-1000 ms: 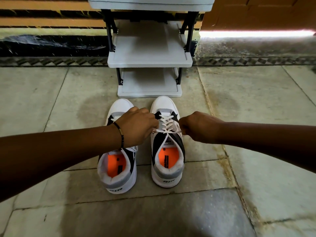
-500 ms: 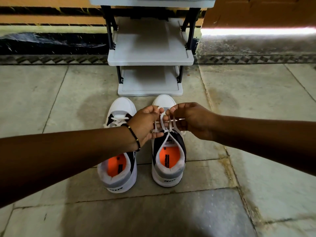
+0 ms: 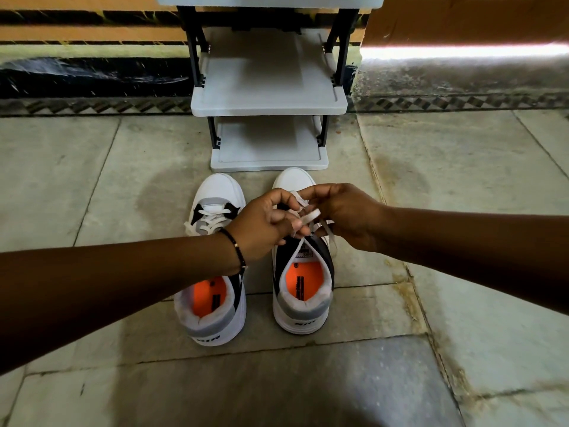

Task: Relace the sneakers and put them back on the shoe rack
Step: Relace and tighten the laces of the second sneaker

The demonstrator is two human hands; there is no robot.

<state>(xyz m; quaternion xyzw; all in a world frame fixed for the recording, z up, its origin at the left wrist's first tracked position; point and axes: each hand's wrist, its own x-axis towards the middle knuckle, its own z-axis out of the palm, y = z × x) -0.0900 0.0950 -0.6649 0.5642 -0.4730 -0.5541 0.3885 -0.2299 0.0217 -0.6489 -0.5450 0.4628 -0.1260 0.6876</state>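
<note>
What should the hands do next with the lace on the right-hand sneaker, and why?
Probably finish the knot: pull the white lace ends through and snug them down. Both the left hand and the right hand pinch the lace above the right sneaker, not yet tied, and both sneakers stand on the floor in front of the shoe rack, its shelves bare.

The floor (image 3: 462, 211) is laid in large pale stone slabs with dark joints, stained brownish along the seam on the right; two white sneakers stand on it side by side, toes toward the shoe rack (image 3: 268, 101): the left sneaker (image 3: 212, 303) and the right sneaker (image 3: 303, 291), both with orange insoles; the rack stands on the floor just beyond their toes, its grey shelves bare.
</note>
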